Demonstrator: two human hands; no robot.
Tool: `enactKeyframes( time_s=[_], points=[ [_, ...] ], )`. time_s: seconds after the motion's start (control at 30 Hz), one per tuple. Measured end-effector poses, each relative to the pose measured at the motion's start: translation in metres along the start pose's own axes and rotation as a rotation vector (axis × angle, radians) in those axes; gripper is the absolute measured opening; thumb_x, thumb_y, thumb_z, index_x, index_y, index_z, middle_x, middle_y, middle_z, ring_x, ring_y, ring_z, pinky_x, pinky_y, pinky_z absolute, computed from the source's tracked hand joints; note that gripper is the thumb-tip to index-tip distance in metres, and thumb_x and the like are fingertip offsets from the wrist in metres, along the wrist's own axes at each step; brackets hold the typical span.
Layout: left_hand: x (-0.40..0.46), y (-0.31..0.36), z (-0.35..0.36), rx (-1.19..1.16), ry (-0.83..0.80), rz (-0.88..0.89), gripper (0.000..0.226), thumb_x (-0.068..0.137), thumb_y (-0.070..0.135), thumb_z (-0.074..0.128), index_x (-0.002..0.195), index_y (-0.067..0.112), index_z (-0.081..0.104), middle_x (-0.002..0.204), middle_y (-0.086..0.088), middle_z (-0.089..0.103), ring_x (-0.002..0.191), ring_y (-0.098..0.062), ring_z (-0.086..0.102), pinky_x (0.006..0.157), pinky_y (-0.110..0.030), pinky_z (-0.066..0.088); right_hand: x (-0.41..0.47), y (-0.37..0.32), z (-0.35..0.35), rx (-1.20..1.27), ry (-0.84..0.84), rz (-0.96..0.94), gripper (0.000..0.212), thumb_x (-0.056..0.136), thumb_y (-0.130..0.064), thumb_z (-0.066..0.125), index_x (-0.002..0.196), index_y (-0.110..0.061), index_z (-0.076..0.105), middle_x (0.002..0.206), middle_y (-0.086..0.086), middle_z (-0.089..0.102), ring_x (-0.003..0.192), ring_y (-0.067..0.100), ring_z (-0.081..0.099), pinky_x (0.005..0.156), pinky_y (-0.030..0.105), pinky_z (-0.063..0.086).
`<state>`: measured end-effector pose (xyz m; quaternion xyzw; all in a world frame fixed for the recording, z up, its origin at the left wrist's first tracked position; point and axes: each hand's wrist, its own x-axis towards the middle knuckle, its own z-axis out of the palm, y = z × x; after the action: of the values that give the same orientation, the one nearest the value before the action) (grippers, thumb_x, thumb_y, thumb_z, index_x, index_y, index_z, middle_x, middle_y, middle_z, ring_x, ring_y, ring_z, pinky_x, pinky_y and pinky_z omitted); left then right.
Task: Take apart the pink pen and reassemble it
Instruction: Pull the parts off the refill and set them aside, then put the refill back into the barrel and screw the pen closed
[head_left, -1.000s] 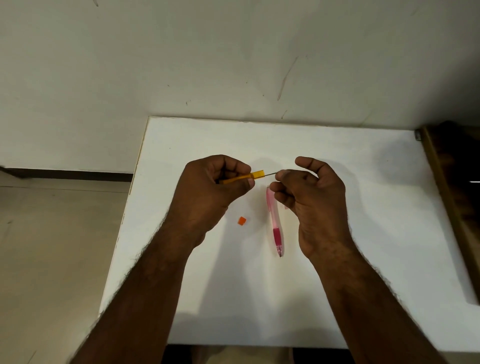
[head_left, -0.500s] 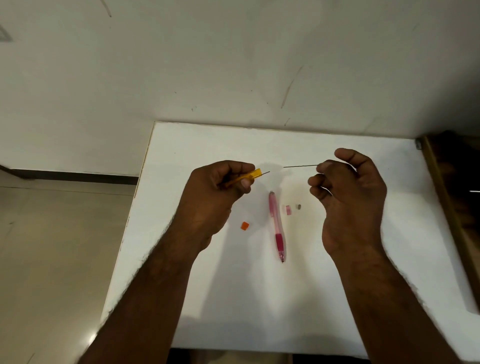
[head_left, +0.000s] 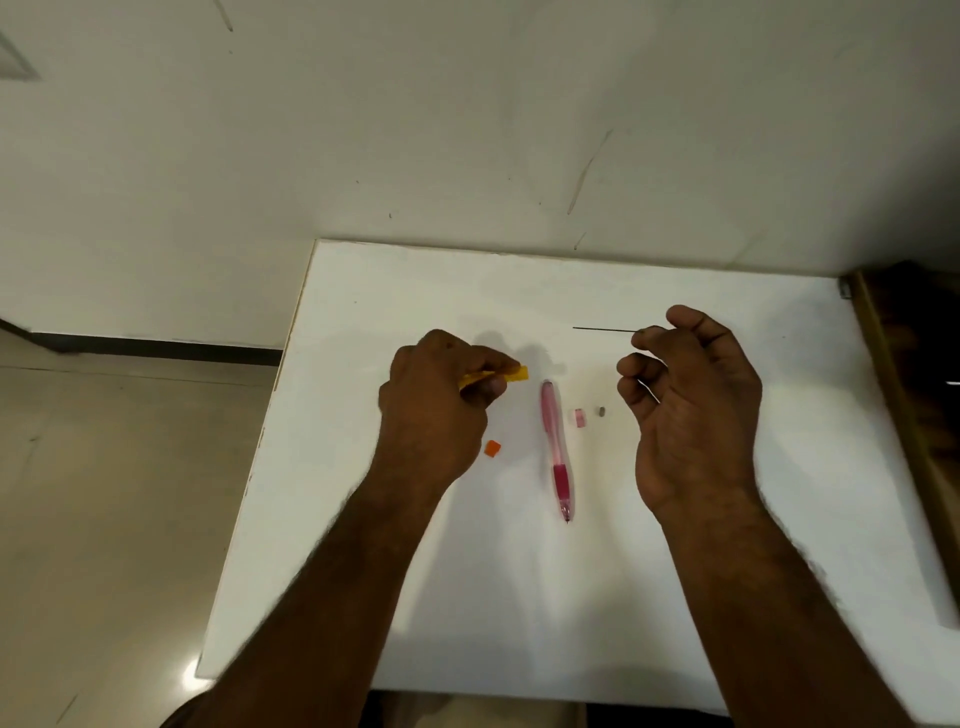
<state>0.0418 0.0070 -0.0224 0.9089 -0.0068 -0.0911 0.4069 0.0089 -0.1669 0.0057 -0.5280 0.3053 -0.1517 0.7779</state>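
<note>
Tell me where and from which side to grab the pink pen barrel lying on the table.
Pinch the pink pen barrel across its pale middle section, coming straight down from above. It lies flat on the white table, lengthwise away from the person, so both long sides are free. The darker grip section near the tip looks thicker, a fair alternative. Avoid the tapered tip.

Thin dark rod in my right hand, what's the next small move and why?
Probably lay the thin rod on the table near the pink barrel: the right hand pinches it free of the yellow tube held in the left hand.
</note>
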Motion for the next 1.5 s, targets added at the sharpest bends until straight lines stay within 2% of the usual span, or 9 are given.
enactKeyframes(
  time_s=[0.13,0.27,0.47,0.77,0.9,0.97,1.07,1.4,1.5],
  points=[
    [-0.002,-0.003,0.009,0.134,-0.008,0.017,0.017,0.090,0.022,0.072,0.102,0.034,0.075,0.101,0.012,0.064,0.105,-0.017,0.058,0.092,-0.045,0.048,0.001,0.001,0.001,-0.021,0.006,-0.009,0.022,0.091,-0.002,0.066,0.108,-0.016,0.066,0.078,0.000,0.071,0.060,0.014,0.064,0.060,0.025,0.054],
    [-0.002,-0.008,0.019,0.227,0.038,0.030,0.020,0.086,0.018,0.074,0.094,0.036,0.072,0.087,0.019,0.055,0.101,-0.013,0.055,0.085,-0.033,0.034,0.004,0.000,0.001,-0.013,0.007,-0.007,0.022,0.091,-0.002,0.066,0.109,-0.015,0.066,0.077,-0.001,0.072,0.060,0.014,0.064,0.059,0.024,0.054],
    [-0.002,-0.016,0.025,0.320,0.082,0.069,0.019,0.083,0.021,0.078,0.095,0.035,0.075,0.098,0.016,0.057,0.111,-0.016,0.047,0.081,-0.025,0.011,0.005,0.000,-0.001,-0.009,-0.005,0.008,0.022,0.090,-0.002,0.067,0.109,-0.015,0.066,0.075,-0.002,0.072,0.060,0.013,0.065,0.059,0.024,0.054],
    [-0.003,-0.016,0.023,0.441,0.054,0.111,0.030,0.077,0.025,0.083,0.103,0.037,0.073,0.109,0.014,0.060,0.121,-0.018,0.045,0.101,-0.041,0.024,0.004,0.002,0.000,-0.118,-0.021,-0.069,0.023,0.083,-0.008,0.068,0.104,-0.018,0.066,0.079,0.002,0.071,0.059,0.012,0.066,0.061,0.025,0.054],
    [0.000,-0.006,0.011,0.175,0.064,0.067,0.030,0.079,0.037,0.081,0.107,0.039,0.071,0.118,0.016,0.064,0.119,-0.013,0.054,0.104,-0.036,0.036,0.004,0.005,0.001,-0.313,-0.040,-0.168,0.024,0.082,-0.011,0.065,0.103,-0.023,0.064,0.085,0.004,0.072,0.062,0.014,0.070,0.059,0.027,0.053],
    [0.002,0.000,0.003,-0.103,0.055,0.039,0.029,0.077,0.038,0.082,0.105,0.038,0.072,0.113,0.018,0.068,0.111,-0.005,0.060,0.095,-0.019,0.044,0.005,0.007,0.001,-0.434,-0.051,-0.233,0.025,0.078,-0.019,0.064,0.102,-0.028,0.063,0.085,-0.001,0.071,0.068,0.020,0.072,0.058,0.027,0.053],
    [-0.001,0.008,-0.006,-0.253,0.014,0.068,0.026,0.078,0.039,0.082,0.103,0.037,0.074,0.105,0.021,0.071,0.104,0.002,0.063,0.080,0.002,0.037,0.004,0.008,0.000,-0.539,-0.084,-0.305,0.028,0.076,-0.024,0.064,0.103,-0.030,0.061,0.085,-0.004,0.071,0.071,0.022,0.071,0.062,0.028,0.055],
    [-0.007,0.016,-0.008,-0.332,-0.059,0.129,0.004,0.088,0.031,0.074,0.085,0.029,0.077,0.092,0.020,0.075,0.094,0.005,0.067,0.081,0.000,0.038,-0.001,0.009,0.002,-0.526,-0.147,-0.293,0.026,0.079,-0.024,0.064,0.104,-0.031,0.061,0.087,-0.002,0.073,0.074,0.023,0.073,0.068,0.038,0.059],
    [-0.005,0.016,-0.009,-0.414,-0.041,0.087,0.005,0.088,0.031,0.074,0.087,0.027,0.078,0.091,0.018,0.076,0.093,0.002,0.069,0.091,-0.018,0.047,-0.001,0.005,0.004,-0.413,-0.179,-0.152,0.029,0.081,-0.027,0.065,0.109,-0.025,0.063,0.090,0.002,0.076,0.069,0.018,0.075,0.068,0.034,0.059]
  ],
)
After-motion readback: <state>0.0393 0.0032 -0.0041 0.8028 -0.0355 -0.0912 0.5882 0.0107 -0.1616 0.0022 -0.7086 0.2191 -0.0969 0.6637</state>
